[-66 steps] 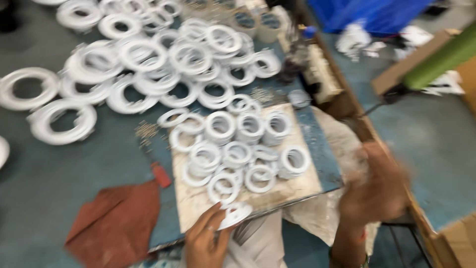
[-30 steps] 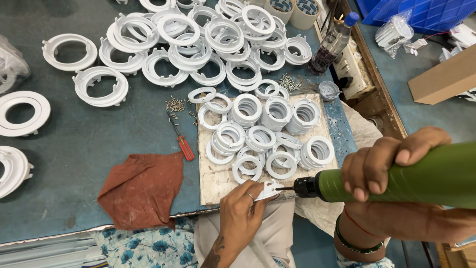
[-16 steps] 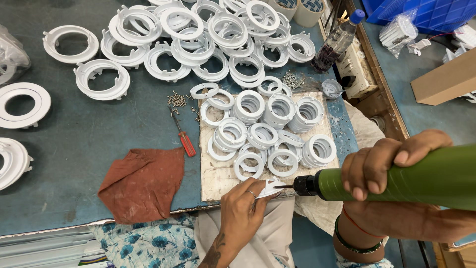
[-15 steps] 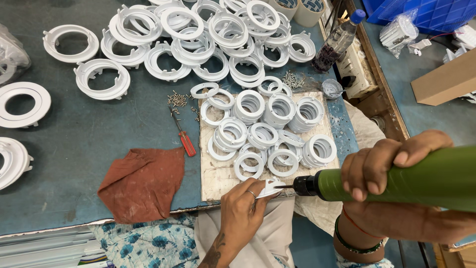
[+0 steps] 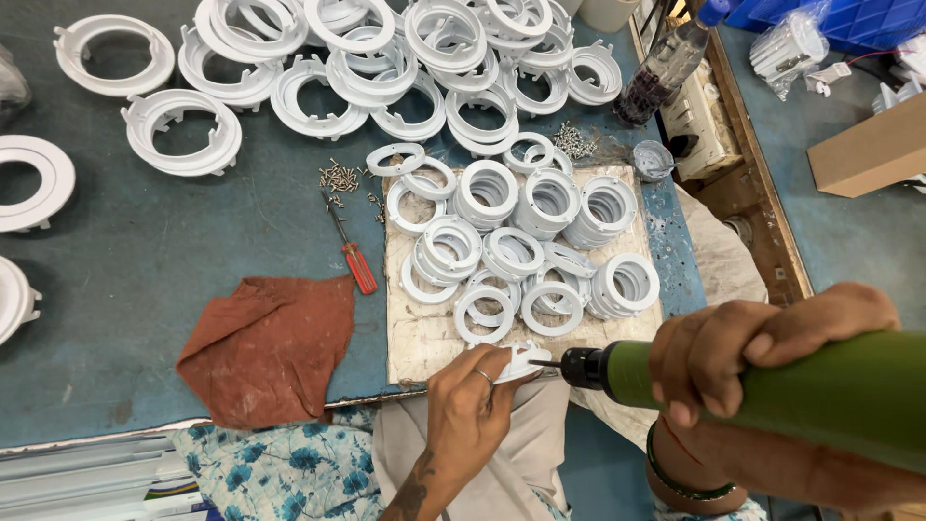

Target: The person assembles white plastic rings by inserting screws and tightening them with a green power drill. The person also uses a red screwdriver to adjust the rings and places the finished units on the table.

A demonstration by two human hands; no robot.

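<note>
White plastic ring (image 5: pixel 516 362), pinned by the left hand (image 5: pixel 470 415) at the near edge of the worktop (image 5: pixel 145 280), meets the green power screwdriver (image 5: pixel 772 386) clasped in the right hand (image 5: pixel 762 338); its bit probably sits on a screw, so keep it square and steady.

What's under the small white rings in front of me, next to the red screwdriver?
The small white rings sit on a scuffed pale board lying on the blue-grey table. The table under the board is covered. Near its front edge, the left hand holds a white ring part.
</note>
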